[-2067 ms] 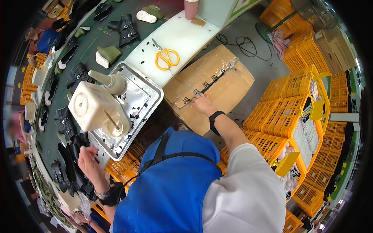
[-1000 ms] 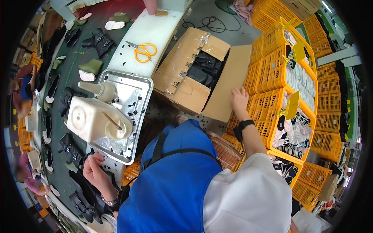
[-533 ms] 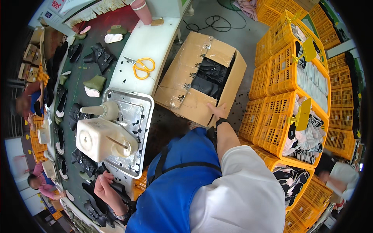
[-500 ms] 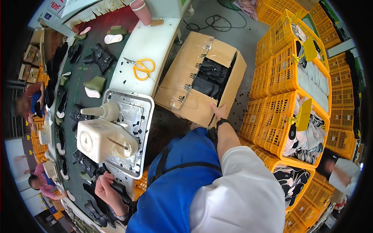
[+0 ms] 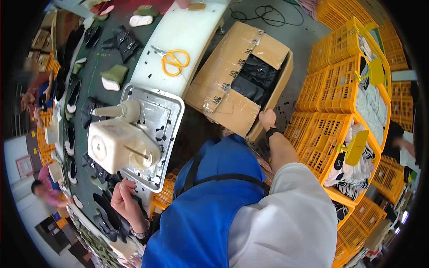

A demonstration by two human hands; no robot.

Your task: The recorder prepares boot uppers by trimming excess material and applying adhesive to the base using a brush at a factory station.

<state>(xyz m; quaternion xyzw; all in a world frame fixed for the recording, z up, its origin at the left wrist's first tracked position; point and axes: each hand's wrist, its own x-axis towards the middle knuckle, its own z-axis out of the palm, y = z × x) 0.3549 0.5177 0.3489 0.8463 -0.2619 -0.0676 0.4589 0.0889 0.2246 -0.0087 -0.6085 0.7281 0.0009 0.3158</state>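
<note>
The right hand (image 5: 268, 119), right of the centre in the frame, has its arm stretched forward, and its grip is clenched on the flap (image 5: 287, 67) at the near corner of the cardboard box (image 5: 219, 82). This box stands in the upper middle, partly open, with black items (image 5: 257, 76) inside. The left hand (image 5: 127, 203), at lower left, is raised with fingers loosely bent; its grip is released, near the metal tray (image 5: 179, 109) on the surface (image 5: 165, 40).
</note>
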